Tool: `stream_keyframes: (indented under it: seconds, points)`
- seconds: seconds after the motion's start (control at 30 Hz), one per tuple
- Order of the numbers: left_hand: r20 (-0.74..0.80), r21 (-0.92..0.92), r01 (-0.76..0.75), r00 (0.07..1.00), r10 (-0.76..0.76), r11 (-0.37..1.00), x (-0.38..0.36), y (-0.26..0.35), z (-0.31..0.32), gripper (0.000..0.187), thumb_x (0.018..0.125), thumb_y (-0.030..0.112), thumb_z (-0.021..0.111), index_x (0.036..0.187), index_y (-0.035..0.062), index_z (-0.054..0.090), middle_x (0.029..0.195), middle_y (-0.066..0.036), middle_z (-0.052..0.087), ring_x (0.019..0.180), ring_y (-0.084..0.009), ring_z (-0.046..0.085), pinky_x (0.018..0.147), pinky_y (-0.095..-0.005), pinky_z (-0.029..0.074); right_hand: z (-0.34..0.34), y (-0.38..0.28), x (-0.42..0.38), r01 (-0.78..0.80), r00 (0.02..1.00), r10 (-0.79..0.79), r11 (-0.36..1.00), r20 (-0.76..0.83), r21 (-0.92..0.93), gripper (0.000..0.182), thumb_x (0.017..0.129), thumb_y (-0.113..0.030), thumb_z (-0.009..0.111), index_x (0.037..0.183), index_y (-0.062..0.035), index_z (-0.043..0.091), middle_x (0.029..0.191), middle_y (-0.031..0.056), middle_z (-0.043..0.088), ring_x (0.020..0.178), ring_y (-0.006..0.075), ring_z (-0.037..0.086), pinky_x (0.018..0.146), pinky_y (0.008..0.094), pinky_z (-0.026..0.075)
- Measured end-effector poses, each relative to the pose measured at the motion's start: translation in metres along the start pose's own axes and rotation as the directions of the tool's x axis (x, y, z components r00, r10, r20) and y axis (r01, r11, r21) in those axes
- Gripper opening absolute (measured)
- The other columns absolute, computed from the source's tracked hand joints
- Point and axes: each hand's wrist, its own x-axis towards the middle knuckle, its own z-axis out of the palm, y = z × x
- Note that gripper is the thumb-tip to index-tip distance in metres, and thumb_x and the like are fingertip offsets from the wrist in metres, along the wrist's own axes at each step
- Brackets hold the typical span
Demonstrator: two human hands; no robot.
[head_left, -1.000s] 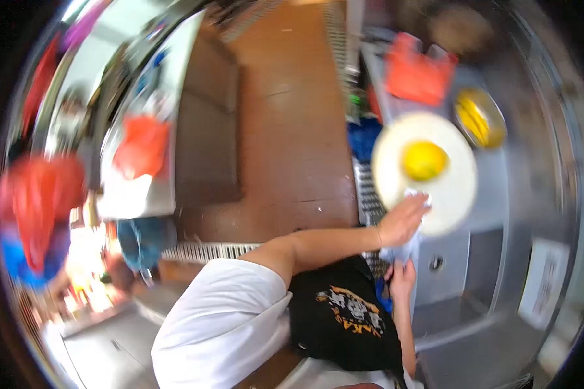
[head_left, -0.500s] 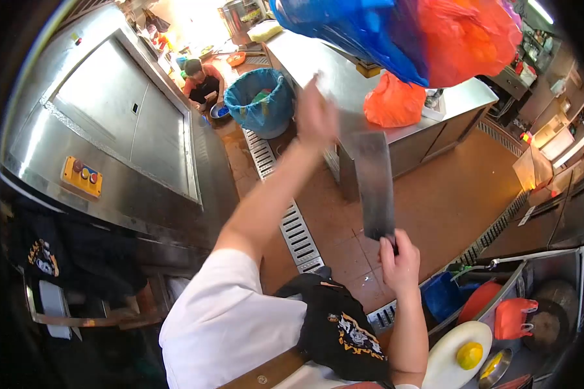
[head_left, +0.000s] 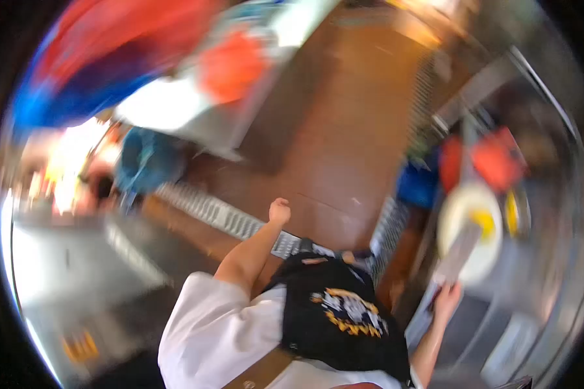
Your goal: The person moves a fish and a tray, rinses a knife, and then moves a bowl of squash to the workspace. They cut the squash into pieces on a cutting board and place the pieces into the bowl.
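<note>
My right hand (head_left: 448,299) is closed round the handle of a cleaver (head_left: 459,254), whose blade reaches over a round white cutting board (head_left: 449,217). A yellow fruit (head_left: 483,220) lies on the board by the blade's tip. My left hand (head_left: 279,211) hangs over the brown floor in front of my black apron; its fingers look curled, with nothing visible in them. A metal bowl (head_left: 518,212) with something yellow inside stands beside the board. The view is smeared by motion.
Red bags (head_left: 498,159) and a blue container (head_left: 416,184) are near the board. Across the floor stand a steel counter (head_left: 165,107) with an orange bag (head_left: 232,67) and a blue-lined bin (head_left: 143,159). A blurred person crouches beyond the bin.
The view has swung right toward the board. The cleaver has gone from over the floor to the board and fruit. My left hand has come down from beside the bin and counter.
</note>
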Motion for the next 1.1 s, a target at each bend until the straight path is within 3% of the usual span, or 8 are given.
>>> stream_keyframes:
  seconds: [0.1,0.2,0.3,0.47,0.6,0.73,0.83,1.1]
  points:
    - [0.376,-0.035,-0.528,0.78,0.501,0.849,-0.075,0.132,0.125,0.027,0.082,0.0,0.058,0.106,0.0061,0.068,0.101,-0.016,0.067,0.099,-0.0299,0.067,0.087,-0.0391,0.053,-0.064,-0.02,-0.001,-0.255,0.904,0.231,0.967,-0.36,-0.018,0.018,0.099,-0.018,0.054,0.11,-0.0053,0.06,0.064,-0.0023,0.049,0.055,0.0082,0.045,0.048,0.0292,0.038]
    - [0.575,-0.254,-0.681,0.465,0.673,0.687,-0.137,0.261,0.21,0.029,0.086,0.006,0.063,0.115,0.004,0.064,0.111,-0.014,0.065,0.105,-0.027,0.065,0.092,-0.0366,0.051,-0.093,0.078,0.021,-0.251,0.837,0.035,0.911,-0.546,-0.327,0.02,0.097,-0.019,0.051,0.11,-0.0034,0.055,0.072,0.012,0.06,0.063,0.0244,0.06,0.057,0.0393,0.047]
    - [0.571,-0.407,-0.747,0.241,0.785,0.526,-0.218,0.384,0.253,0.036,0.09,0.016,0.069,0.122,0.003,0.061,0.118,-0.014,0.063,0.109,-0.0254,0.063,0.094,-0.036,0.051,-0.09,0.1,0.042,-0.458,0.863,0.326,0.826,-0.385,-0.328,0.027,0.097,-0.021,0.049,0.117,-0.0035,0.054,0.095,0.0263,0.065,0.088,0.0446,0.063,0.076,0.0534,0.048]
    - [0.471,-0.29,-0.919,0.106,0.876,0.267,-0.31,0.466,0.346,0.071,0.082,0.046,0.077,0.133,0.002,0.053,0.127,-0.025,0.055,0.115,-0.0362,0.057,0.099,-0.0449,0.047,-0.086,0.108,0.045,-0.527,0.849,0.474,0.789,-0.233,-0.317,0.027,0.097,-0.021,0.047,0.119,-0.0068,0.051,0.097,0.0322,0.066,0.093,0.0502,0.064,0.083,0.0589,0.048]
    - [0.7,-0.145,-0.976,0.017,0.714,0.165,-0.317,0.492,0.394,0.072,0.084,0.043,0.077,0.135,0.0009,0.049,0.128,-0.025,0.056,0.122,-0.0374,0.055,0.103,-0.0433,0.046,-0.095,0.114,0.047,-0.512,0.857,0.464,0.816,-0.224,-0.269,0.026,0.097,-0.021,0.047,0.118,-0.0063,0.05,0.094,0.0311,0.066,0.089,0.0504,0.064,0.08,0.0605,0.048]
    - [0.842,-0.445,-0.775,-0.191,0.505,0.448,-0.293,0.522,0.396,0.056,0.082,0.027,0.081,0.125,0.0011,0.055,0.12,-0.022,0.057,0.115,-0.033,0.058,0.099,-0.0377,0.048,-0.099,0.089,0.061,-0.49,0.863,0.437,0.845,-0.253,-0.214,0.024,0.096,-0.02,0.049,0.116,-0.0058,0.048,0.087,0.0281,0.067,0.082,0.0499,0.064,0.075,0.0599,0.048]
    - [0.671,-0.526,-0.849,-0.372,0.641,0.059,-0.286,0.517,0.407,0.056,0.081,0.025,0.081,0.123,-0.0005,0.055,0.12,-0.021,0.057,0.114,-0.0339,0.058,0.099,-0.039,0.048,-0.096,0.048,0.089,-0.42,0.89,0.361,0.888,-0.28,-0.19,0.024,0.094,-0.018,0.051,0.113,-0.0042,0.046,0.081,0.0252,0.067,0.076,0.0477,0.065,0.071,0.0586,0.049]
    - [0.611,-0.499,-0.866,-0.323,0.722,0.035,-0.294,0.51,0.406,0.056,0.076,0.021,0.083,0.119,-0.001,0.055,0.115,-0.02,0.057,0.107,-0.0361,0.058,0.095,-0.0416,0.048,-0.088,-0.004,0.134,-0.437,0.885,0.396,0.889,-0.246,-0.139,0.024,0.091,-0.014,0.054,0.11,-0.0012,0.048,0.079,0.0212,0.068,0.074,0.0415,0.068,0.069,0.0557,0.052]
